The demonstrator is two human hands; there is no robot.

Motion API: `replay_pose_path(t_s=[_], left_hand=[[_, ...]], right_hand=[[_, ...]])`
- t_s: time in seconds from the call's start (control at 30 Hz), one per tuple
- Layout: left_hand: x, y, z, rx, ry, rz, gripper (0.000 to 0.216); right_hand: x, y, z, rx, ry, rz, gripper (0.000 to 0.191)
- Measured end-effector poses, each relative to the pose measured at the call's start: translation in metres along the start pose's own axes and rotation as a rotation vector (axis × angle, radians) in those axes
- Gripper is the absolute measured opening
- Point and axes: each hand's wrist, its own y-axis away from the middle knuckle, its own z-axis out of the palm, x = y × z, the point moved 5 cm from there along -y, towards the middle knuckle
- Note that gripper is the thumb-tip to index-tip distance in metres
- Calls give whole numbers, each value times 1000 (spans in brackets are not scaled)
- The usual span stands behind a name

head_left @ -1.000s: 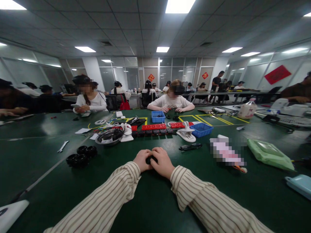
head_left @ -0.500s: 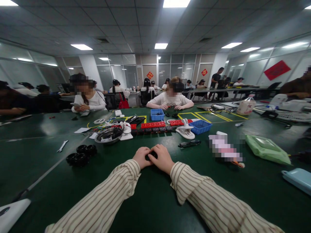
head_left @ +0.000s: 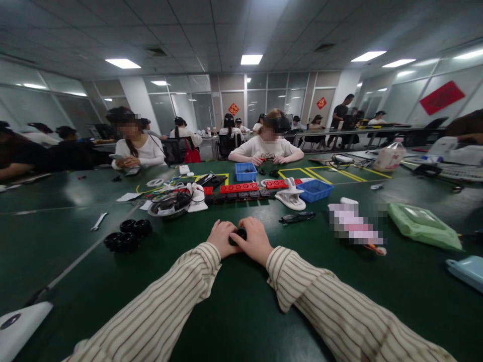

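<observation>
Smooth plastic piece [head_left: 242,234], matt cloth sleeves [head_left: 162,295], metal wrench [head_left: 99,221]

Cream sleeves [head_left: 156,301], narrow dark stripes, loose cuffs [head_left: 284,275]

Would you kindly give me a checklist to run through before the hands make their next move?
1. Bare left hand at the small, round black part: ok, curled against it.
2. Bare right hand: ok, curled at its other side.
3. View of the part: not ok, hands partly hide it.
4. Firmness of hold: cannot tell.
5. Cream striped cloth sleeves clear of it: ok, cuffs at wrists.
6. Black-framed eyeglasses: ok, lying apart from the right hand.
</observation>
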Motion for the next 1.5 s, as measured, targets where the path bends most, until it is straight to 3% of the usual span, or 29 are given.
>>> replay_pose_path(t_s=[0.27,0.43,0.57,0.77,0.9,1.03,1.23,1.37,1.5], left_hand=[[-3,-3,3,-17,111,58,33],[-3,-2,4,-58,128,76,37],[-1,0,2,-52,57,18,49],[7,1,0,-44,-12,-40,39],[7,-2,3,-57,5,-46,38],[2,-5,4,-74,186,35,35],[-3,-6,6,-124,309,93,39],[3,-4,3,-87,241,121,52],[5,-2,-2,-13,128,46,54]], right_hand=[[-4,-1,3,-43,-49,-118,4],[-10,2,0,-68,-123,-177,16],[-9,3,-4,1,-120,-118,20],[1,0,1,0,-12,41,26],[1,-2,5,-43,-13,5,17],[-2,-3,4,-76,-77,-79,6],[-10,0,1,-101,-187,-170,20],[-8,0,-5,-12,-210,-123,22],[0,-1,-3,7,-115,11,29]])
